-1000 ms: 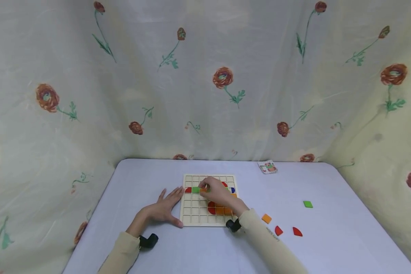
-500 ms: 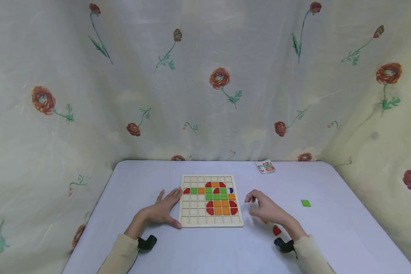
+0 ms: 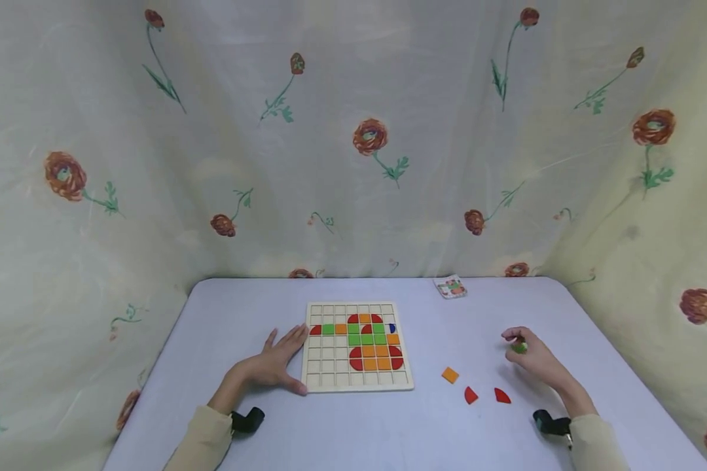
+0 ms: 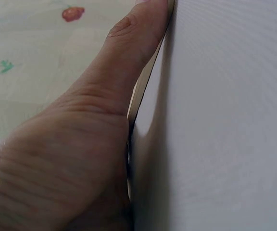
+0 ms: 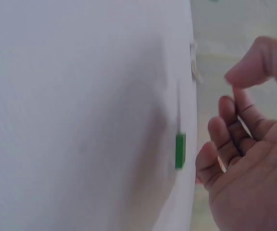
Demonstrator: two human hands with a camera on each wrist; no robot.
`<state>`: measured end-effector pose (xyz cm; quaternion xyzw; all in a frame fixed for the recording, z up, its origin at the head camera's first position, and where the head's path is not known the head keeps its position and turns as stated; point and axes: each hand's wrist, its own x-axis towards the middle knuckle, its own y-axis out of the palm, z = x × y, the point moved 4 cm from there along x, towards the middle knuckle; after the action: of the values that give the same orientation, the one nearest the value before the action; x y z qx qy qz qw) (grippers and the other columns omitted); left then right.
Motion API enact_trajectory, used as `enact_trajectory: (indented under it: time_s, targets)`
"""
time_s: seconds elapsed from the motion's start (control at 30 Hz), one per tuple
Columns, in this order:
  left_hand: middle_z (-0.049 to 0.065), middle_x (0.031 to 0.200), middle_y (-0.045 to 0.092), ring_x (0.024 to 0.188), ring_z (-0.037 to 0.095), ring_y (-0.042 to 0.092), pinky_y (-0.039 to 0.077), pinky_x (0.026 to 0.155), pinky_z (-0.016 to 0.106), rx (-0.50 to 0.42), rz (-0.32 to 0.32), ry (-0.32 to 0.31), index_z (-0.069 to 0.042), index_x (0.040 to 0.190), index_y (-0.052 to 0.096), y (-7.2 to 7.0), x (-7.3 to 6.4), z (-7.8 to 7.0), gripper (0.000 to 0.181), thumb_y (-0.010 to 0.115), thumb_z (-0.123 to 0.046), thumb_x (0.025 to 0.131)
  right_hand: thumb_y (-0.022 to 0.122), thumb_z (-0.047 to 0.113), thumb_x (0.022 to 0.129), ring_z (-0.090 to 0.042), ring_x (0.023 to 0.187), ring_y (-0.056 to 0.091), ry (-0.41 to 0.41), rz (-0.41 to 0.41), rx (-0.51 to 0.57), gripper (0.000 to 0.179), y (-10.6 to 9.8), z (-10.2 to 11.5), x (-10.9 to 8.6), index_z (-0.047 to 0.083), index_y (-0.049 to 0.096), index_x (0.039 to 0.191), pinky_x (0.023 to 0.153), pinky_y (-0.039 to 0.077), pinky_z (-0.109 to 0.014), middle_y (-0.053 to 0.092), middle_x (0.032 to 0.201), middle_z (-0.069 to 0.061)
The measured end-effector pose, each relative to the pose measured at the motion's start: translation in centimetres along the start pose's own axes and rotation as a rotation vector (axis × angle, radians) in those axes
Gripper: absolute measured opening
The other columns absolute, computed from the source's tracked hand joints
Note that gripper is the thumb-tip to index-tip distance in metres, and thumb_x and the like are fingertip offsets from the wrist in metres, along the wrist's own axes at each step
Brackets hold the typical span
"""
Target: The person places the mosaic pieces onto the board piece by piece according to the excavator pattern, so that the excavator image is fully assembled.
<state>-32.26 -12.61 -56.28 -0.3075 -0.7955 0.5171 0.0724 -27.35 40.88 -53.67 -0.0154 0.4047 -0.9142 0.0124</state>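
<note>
A pale square grid board (image 3: 321,379) lies on the table, with red, green, orange and blue tiles set in some of its cells. My left hand (image 3: 271,365) rests beside it, fingers spread, fingertips and thumb at the left edge. In the left wrist view, the thumb (image 4: 138,38) lies along the board's side. Off to the right, my right hand (image 3: 533,363) is over a green tile (image 3: 520,347), thumb and fingers loosely bent. The right wrist view shows that green tile (image 5: 180,151) on the table, apart from the fingers, which hold nothing.
An orange tile (image 3: 450,375), a red piece (image 3: 471,395) and a red quarter-round piece (image 3: 502,396) lie between board and right hand. A small patterned card (image 3: 450,286) sits at the table's back edge. Flowered curtain (image 3: 353,216) surrounds the table.
My right hand has left the board, where an orange tile now sits beside the green one in the left row, and moved right to the loose green tile. The left hand has stayed put.
</note>
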Motion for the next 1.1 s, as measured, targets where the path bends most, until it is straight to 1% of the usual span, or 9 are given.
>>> enact_trajectory:
  time_s: [0.1,0.27,0.33,0.4,0.5,0.67,0.87,0.97,1.1]
  targets:
    - [0.004,0.164,0.002,0.152,0.023,-0.002,-0.013,0.117,0.057,-0.009,0.002,-0.005,-0.011,0.156,0.006,-0.1,0.0,-0.1,0.131,0.076,-0.069,0.062,0.063,0.007,0.087,-0.035,0.107,0.046,0.025,-0.005,0.006,0.045,-1.3,-1.5,0.4,-0.009,0.046,0.125,0.078,0.045,-0.030,0.050,0.122,-0.027]
    - [0.004,0.164,0.002,0.152,0.023,-0.002,-0.013,0.117,0.057,-0.020,0.002,0.000,-0.011,0.156,0.006,-0.1,-0.1,-0.1,0.131,0.076,-0.070,0.062,0.062,0.009,0.088,-0.043,0.112,0.044,0.092,0.040,-0.029,0.047,-1.8,-3.5,0.7,-0.011,0.045,0.127,0.089,0.046,-0.052,0.046,0.124,-0.031]
    - [0.004,0.164,0.002,0.152,0.023,-0.002,-0.013,0.117,0.057,-0.017,0.005,0.008,-0.011,0.156,0.006,-0.1,-0.2,0.0,0.131,0.075,-0.070,0.063,0.062,0.008,0.087,-0.042,0.111,0.047,0.099,0.037,-0.062,0.044,-1.7,-4.1,0.7,-0.010,0.048,0.125,0.092,0.045,-0.054,0.049,0.123,-0.029]
    - [0.004,0.164,0.001,0.152,0.023,-0.002,-0.013,0.117,0.057,-0.017,0.007,0.008,-0.011,0.156,0.006,0.0,-0.1,0.0,0.131,0.075,-0.070,0.063,0.063,0.007,0.086,-0.040,0.106,0.051,0.086,0.028,-0.084,0.040,-1.6,-4.3,0.8,-0.010,0.052,0.121,0.089,0.047,-0.052,0.053,0.118,-0.028]
    - [0.004,0.164,0.002,0.152,0.023,-0.002,-0.013,0.117,0.057,-0.013,0.005,0.002,-0.011,0.156,0.006,0.1,-0.1,0.1,0.131,0.075,-0.071,0.062,0.064,0.007,0.085,-0.032,0.098,0.055,0.090,0.006,-0.108,0.034,-1.6,-4.2,0.8,-0.007,0.057,0.115,0.081,0.051,-0.042,0.059,0.109,-0.022]
    - [0.003,0.164,0.001,0.152,0.023,-0.003,-0.013,0.117,0.057,-0.006,0.004,0.001,-0.011,0.156,0.005,0.0,0.0,0.2,0.132,0.075,-0.071,0.062,0.069,0.013,0.084,-0.023,0.087,0.057,0.114,-0.017,-0.122,0.033,-1.4,-3.8,0.9,-0.006,0.059,0.109,0.068,0.049,-0.028,0.063,0.097,-0.014]
    - [0.003,0.164,0.001,0.152,0.022,-0.003,-0.014,0.117,0.056,-0.010,0.011,-0.009,-0.012,0.156,0.005,0.0,0.0,0.2,0.132,0.074,-0.072,0.062,0.072,0.020,0.084,-0.019,0.084,0.057,0.118,-0.024,-0.097,0.036,0.4,-0.9,1.3,-0.003,0.059,0.108,0.063,0.049,-0.023,0.063,0.095,-0.012]
    - [0.003,0.164,0.000,0.152,0.022,-0.004,-0.014,0.117,0.056,-0.007,0.012,-0.010,-0.012,0.156,0.005,0.0,0.0,0.1,0.132,0.074,-0.072,0.062,0.072,0.022,0.084,-0.019,0.085,0.057,0.086,-0.008,-0.078,0.036,1.9,1.8,1.8,-0.001,0.060,0.109,0.064,0.049,-0.023,0.064,0.097,-0.011]
    - [0.002,0.164,0.000,0.152,0.022,-0.004,-0.014,0.117,0.056,-0.006,0.012,-0.003,-0.012,0.156,0.005,-0.1,-0.1,0.0,0.131,0.074,-0.072,0.063,0.072,0.022,0.085,-0.020,0.088,0.054,0.019,0.036,-0.043,0.033,4.4,6.3,2.6,0.003,0.062,0.111,0.067,0.049,-0.025,0.064,0.100,-0.008]
